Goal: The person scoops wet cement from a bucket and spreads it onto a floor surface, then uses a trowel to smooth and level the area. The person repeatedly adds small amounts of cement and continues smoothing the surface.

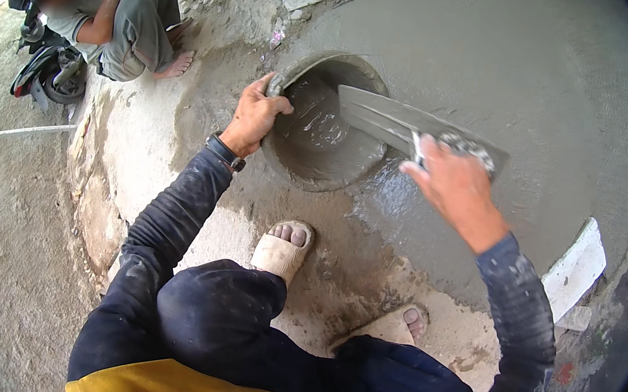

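My left hand (255, 117) is closed on the rim of a round, cement-coated bucket (320, 174), its thumb hooked over the edge. The bucket tilts so its mouth faces me, and wet grey cement (317, 116) shines inside. In my right hand (453, 185) is the handle of a flat plastering trowel (389, 116). The trowel's long blade reaches left across the bucket's right rim, its tip over the opening. Whether the blade touches the rim I cannot tell. Smooth wet cement (537, 91) spreads over the ground beyond and to the right of the bucket.
A person (125, 25) squats at the far left, near a parked motorbike (58, 76). A white board (575, 269) lies at the right on the wet cement's edge. My sandalled feet (284, 249) stand on rough ground just below the bucket. A thin pale strip (24, 133) lies left.
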Action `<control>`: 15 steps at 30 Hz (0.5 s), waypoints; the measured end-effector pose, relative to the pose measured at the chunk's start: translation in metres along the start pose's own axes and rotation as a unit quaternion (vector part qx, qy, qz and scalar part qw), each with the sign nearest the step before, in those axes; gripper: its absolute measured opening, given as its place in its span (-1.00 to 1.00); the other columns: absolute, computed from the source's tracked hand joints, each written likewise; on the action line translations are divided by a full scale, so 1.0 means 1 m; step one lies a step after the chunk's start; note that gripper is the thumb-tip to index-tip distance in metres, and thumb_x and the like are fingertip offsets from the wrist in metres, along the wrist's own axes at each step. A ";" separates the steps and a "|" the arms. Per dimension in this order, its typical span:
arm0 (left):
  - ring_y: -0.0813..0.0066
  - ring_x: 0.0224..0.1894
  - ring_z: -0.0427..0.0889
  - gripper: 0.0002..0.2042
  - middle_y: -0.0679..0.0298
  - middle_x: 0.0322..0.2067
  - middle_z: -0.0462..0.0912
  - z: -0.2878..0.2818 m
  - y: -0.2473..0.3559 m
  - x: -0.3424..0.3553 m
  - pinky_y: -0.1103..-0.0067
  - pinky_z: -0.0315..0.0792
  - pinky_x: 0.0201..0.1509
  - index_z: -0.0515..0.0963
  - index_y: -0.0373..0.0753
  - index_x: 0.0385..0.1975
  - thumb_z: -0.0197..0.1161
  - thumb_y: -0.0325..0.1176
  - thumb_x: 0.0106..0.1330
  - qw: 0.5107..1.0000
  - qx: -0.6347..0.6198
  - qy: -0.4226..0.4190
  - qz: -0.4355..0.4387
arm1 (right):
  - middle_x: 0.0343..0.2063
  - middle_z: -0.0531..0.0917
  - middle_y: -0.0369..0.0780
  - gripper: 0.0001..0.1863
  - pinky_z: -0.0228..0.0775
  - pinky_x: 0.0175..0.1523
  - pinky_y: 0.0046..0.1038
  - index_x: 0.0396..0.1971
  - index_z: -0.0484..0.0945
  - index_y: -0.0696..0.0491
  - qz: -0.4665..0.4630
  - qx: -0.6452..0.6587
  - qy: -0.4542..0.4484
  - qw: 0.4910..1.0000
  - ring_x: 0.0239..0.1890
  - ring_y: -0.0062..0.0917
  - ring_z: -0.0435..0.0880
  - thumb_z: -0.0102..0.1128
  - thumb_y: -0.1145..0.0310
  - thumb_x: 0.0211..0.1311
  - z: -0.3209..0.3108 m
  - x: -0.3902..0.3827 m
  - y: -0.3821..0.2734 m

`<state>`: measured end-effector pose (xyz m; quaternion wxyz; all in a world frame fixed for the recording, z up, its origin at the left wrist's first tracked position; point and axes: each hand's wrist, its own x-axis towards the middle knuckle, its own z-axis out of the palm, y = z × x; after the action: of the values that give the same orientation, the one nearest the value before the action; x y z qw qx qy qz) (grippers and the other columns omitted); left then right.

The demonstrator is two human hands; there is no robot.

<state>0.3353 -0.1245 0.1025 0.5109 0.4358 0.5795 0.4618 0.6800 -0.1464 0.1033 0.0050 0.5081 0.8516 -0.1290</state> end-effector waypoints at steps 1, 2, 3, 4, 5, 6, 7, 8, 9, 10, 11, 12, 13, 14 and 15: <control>0.59 -0.36 0.59 -0.40 0.32 -0.31 0.65 0.007 -0.001 0.000 0.63 0.53 -0.25 0.40 -0.46 0.28 0.20 -0.68 0.12 1.000 0.025 -0.002 0.007 | -0.43 0.71 -0.14 -0.49 0.59 -0.33 -0.36 0.01 0.52 0.12 -0.023 -0.012 0.028 0.999 -0.45 -0.37 0.73 0.19 -0.07 0.41 -0.001 0.018 -0.014; 0.60 -0.38 0.58 -0.37 0.32 -0.33 0.65 0.012 -0.002 0.000 0.64 0.51 -0.27 0.36 -0.49 0.31 0.21 -0.67 0.12 0.999 0.051 -0.005 0.009 | -0.40 0.73 -0.10 -0.50 0.62 -0.28 -0.34 0.03 0.54 0.14 -0.024 -0.033 0.021 0.999 -0.41 -0.31 0.76 0.20 -0.02 0.42 -0.001 0.034 -0.025; 0.61 -0.40 0.58 -0.33 0.32 -0.35 0.64 0.017 -0.006 0.000 0.64 0.50 -0.30 0.32 -0.53 0.35 0.21 -0.67 0.13 0.996 0.085 0.005 -0.013 | -0.37 0.73 -0.06 -0.50 0.62 -0.23 -0.30 0.00 0.56 0.17 -0.026 -0.037 0.020 0.999 -0.36 -0.26 0.76 0.21 -0.01 0.41 0.001 0.046 -0.034; 0.63 -0.45 0.54 -0.26 0.32 -0.40 0.62 0.020 -0.010 -0.001 0.65 0.45 -0.37 0.21 -0.59 0.40 0.22 -0.64 0.12 0.998 0.045 -0.041 0.026 | -0.34 0.74 -0.02 -0.50 0.62 -0.18 -0.27 -0.03 0.58 0.20 -0.023 -0.043 0.011 0.999 -0.31 -0.21 0.77 0.23 0.00 0.40 0.005 0.055 -0.042; 0.60 -0.38 0.59 -0.31 0.28 -0.33 0.65 0.024 -0.014 0.000 0.64 0.49 -0.29 0.26 -0.56 0.37 0.21 -0.67 0.13 0.998 0.041 -0.035 0.020 | -0.32 0.74 0.02 -0.49 0.63 -0.13 -0.23 -0.06 0.60 0.24 -0.020 -0.048 0.001 0.999 -0.26 -0.16 0.78 0.24 0.02 0.39 0.009 0.060 -0.046; 0.58 -0.30 0.63 -0.36 0.24 -0.26 0.67 0.026 -0.018 0.000 0.63 0.54 -0.21 0.32 -0.52 0.33 0.19 -0.69 0.14 0.999 0.037 -0.028 0.012 | -0.27 0.74 0.06 -0.48 0.62 -0.07 -0.22 -0.08 0.63 0.26 -0.009 -0.018 -0.024 1.000 -0.19 -0.14 0.77 0.25 0.01 0.37 0.012 0.063 -0.046; 0.55 -0.23 0.67 -0.40 0.21 -0.19 0.70 0.028 -0.020 -0.002 0.62 0.58 -0.14 0.37 -0.49 0.29 0.18 -0.72 0.16 0.999 0.033 -0.019 0.003 | -0.22 0.74 0.09 -0.46 0.61 -0.02 -0.21 -0.11 0.65 0.29 0.002 0.013 -0.050 0.999 -0.13 -0.11 0.77 0.26 0.01 0.35 0.016 0.062 -0.043; 0.54 -0.23 0.67 -0.39 0.21 -0.19 0.70 0.029 -0.021 -0.001 0.63 0.57 -0.15 0.36 -0.49 0.31 0.17 -0.71 0.15 0.999 0.009 -0.044 0.010 | -0.17 0.74 0.13 -0.44 0.60 0.04 -0.20 -0.13 0.67 0.32 -0.003 0.051 -0.068 0.996 -0.07 -0.09 0.76 0.27 0.00 0.34 0.022 0.060 -0.040; 0.58 -0.30 0.62 -0.36 0.24 -0.25 0.68 0.031 -0.020 -0.001 0.64 0.52 -0.23 0.34 -0.51 0.33 0.18 -0.69 0.14 0.999 0.020 -0.029 0.012 | -0.14 0.72 0.16 -0.38 0.57 0.09 -0.17 -0.08 0.65 0.34 0.025 0.082 -0.093 0.992 -0.02 -0.06 0.74 0.28 -0.04 0.32 0.026 0.058 -0.035; 0.62 -0.38 0.57 -0.34 0.27 -0.31 0.66 0.033 -0.019 -0.003 0.65 0.48 -0.32 0.32 -0.53 0.35 0.18 -0.67 0.13 0.999 0.032 -0.013 0.013 | -0.11 0.70 0.19 -0.32 0.53 0.14 -0.15 -0.02 0.62 0.37 0.037 0.123 -0.110 0.985 0.02 -0.02 0.71 0.28 -0.08 0.31 0.031 0.055 -0.029; 0.65 -0.46 0.52 -0.31 0.31 -0.37 0.64 0.035 -0.017 -0.005 0.66 0.43 -0.40 0.30 -0.55 0.37 0.18 -0.65 0.12 0.999 0.050 0.001 0.001 | -0.08 0.69 0.22 -0.25 0.50 0.19 -0.12 0.03 0.60 0.40 0.056 0.165 -0.116 0.978 0.06 0.01 0.69 0.28 -0.12 0.29 0.037 0.052 -0.021; 0.66 -0.45 0.52 -0.32 0.30 -0.35 0.64 0.036 -0.013 -0.007 0.66 0.43 -0.39 0.31 -0.54 0.36 0.18 -0.65 0.11 0.998 0.054 -0.021 0.012 | -0.30 0.72 0.14 -0.29 0.52 -0.01 -0.12 -0.18 0.67 0.32 0.057 0.169 -0.083 0.980 -0.15 -0.03 0.73 0.28 -0.20 0.26 0.046 0.047 -0.018; 0.66 -0.44 0.52 -0.32 0.30 -0.34 0.65 0.038 -0.010 -0.009 0.66 0.42 -0.39 0.32 -0.52 0.36 0.18 -0.65 0.11 0.997 0.062 -0.040 0.013 | -0.32 0.71 0.12 -0.29 0.51 -0.03 -0.14 -0.17 0.67 0.32 0.050 0.215 -0.077 0.972 -0.18 -0.05 0.72 0.28 -0.20 0.26 0.053 0.044 -0.012; 0.66 -0.43 0.52 -0.33 0.29 -0.32 0.65 0.040 -0.008 -0.012 0.66 0.42 -0.38 0.34 -0.51 0.35 0.19 -0.65 0.11 0.996 0.073 -0.057 0.006 | -0.34 0.71 0.11 -0.29 0.50 -0.05 -0.15 -0.17 0.67 0.31 0.067 0.245 -0.096 0.962 -0.22 -0.08 0.71 0.28 -0.20 0.26 0.062 0.039 -0.006; 0.66 -0.42 0.52 -0.33 0.29 -0.31 0.65 0.042 -0.006 -0.014 0.67 0.42 -0.37 0.34 -0.50 0.35 0.19 -0.65 0.11 0.996 0.070 -0.056 0.013 | -0.35 0.71 0.10 -0.29 0.49 -0.06 -0.17 -0.16 0.67 0.31 0.075 0.269 -0.108 0.954 -0.25 -0.11 0.70 0.29 -0.21 0.26 0.069 0.034 -0.001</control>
<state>0.3782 -0.1356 0.0969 0.5049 0.5027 0.5754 0.4017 0.6541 -0.1329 0.0319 -0.0300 0.5358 0.7395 -0.4064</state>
